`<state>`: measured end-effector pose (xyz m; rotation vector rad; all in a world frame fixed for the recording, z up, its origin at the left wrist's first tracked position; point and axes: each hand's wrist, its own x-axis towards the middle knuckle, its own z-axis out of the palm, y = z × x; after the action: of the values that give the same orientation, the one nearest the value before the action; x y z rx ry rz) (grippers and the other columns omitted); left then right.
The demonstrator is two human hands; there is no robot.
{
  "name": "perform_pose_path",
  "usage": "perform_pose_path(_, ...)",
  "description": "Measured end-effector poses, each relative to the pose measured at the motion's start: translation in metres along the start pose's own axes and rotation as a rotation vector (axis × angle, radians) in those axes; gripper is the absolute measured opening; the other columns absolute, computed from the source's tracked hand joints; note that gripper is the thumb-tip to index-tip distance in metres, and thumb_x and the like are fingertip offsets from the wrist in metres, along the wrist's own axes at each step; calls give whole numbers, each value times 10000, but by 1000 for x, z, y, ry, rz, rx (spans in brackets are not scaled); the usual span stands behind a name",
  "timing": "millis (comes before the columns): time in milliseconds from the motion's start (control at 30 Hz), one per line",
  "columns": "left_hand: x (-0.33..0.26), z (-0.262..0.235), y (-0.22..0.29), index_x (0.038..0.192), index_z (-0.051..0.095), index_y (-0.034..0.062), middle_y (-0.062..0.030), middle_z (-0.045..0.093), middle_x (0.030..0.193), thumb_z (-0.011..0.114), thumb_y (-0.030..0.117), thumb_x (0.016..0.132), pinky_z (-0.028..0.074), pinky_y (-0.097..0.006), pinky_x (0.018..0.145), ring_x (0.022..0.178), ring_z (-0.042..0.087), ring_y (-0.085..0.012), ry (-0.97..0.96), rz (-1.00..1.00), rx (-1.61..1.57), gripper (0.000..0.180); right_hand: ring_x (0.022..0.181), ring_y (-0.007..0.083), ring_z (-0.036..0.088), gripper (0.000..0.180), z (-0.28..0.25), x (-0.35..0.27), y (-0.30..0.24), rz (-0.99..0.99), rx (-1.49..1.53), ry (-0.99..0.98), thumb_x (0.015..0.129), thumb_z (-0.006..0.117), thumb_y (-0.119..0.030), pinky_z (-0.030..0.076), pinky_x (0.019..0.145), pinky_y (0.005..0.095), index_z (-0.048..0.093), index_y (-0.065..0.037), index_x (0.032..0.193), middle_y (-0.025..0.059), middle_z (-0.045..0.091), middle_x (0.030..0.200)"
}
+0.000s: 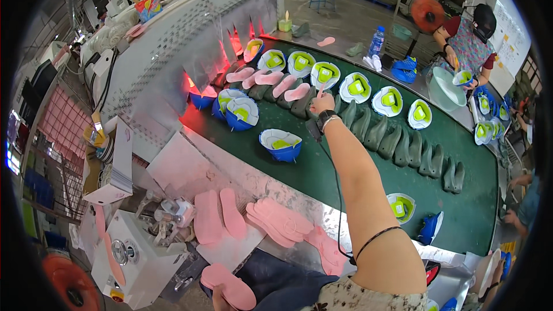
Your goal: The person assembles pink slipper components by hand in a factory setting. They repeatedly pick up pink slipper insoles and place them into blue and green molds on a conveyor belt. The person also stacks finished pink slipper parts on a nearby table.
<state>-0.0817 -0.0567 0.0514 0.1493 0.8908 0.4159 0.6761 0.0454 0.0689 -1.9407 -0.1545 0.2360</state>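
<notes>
My right arm stretches forward over a green conveyor belt (pixel 345 187). My right hand (pixel 322 103) is above a row of dark grey-green shoe soles (pixel 360 124), its index finger stretched out and nothing visible in it. Left of it, several pink insoles (pixel 284 86) lie on the soles at the row's far end. Low in the view, my left hand (pixel 219 300) grips a pink insole (pixel 230 287) over my lap; most of that hand is hidden. Blue-and-white shoe uppers with lime linings (pixel 325 75) line the belt's far side, and others (pixel 280 144) stand on the near side.
Stacked pink insoles (pixel 279 222) lie on the near ledge. A metal heating machine (pixel 190 29) glows red at the belt's left end. A small white machine (pixel 129 259) stands at left. Across the belt, a person (pixel 469 46) handles an upper above a pale green basin (pixel 447 89).
</notes>
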Motion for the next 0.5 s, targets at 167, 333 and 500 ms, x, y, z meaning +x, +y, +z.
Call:
perform_pose_path(167, -2, 88, 7, 1224, 486, 52, -139, 610, 1040, 512, 390, 908, 559, -406, 711, 895, 631, -310, 317, 192, 413, 463, 837, 369, 608, 371, 24, 10, 16, -530, 97, 142, 710, 645, -138, 491, 761, 425, 577, 7, 1044, 208, 625, 928)
perform_pose_path(333, 2, 62, 9, 1257, 481, 57, -130, 604, 1149, 551, 366, 886, 539, -415, 830, 996, 629, -276, 155, 102, 312, 487, 669, 242, 515, 159, 43, -251, -63, -498, 311, -762, 835, 577, -188, 452, 635, 394, 554, -31, 850, 127, 528, 726)
perform_pose_path(500, 3, 78, 1, 1112, 576, -12, -117, 649, 985, 553, 175, 880, 550, -392, 791, 933, 651, -265, 105, 392, 536, 299, 705, 283, 548, 363, -34, -456, -42, -496, -113, -1211, 910, 557, -393, 447, 660, 384, 582, -34, 861, 141, 555, 773)
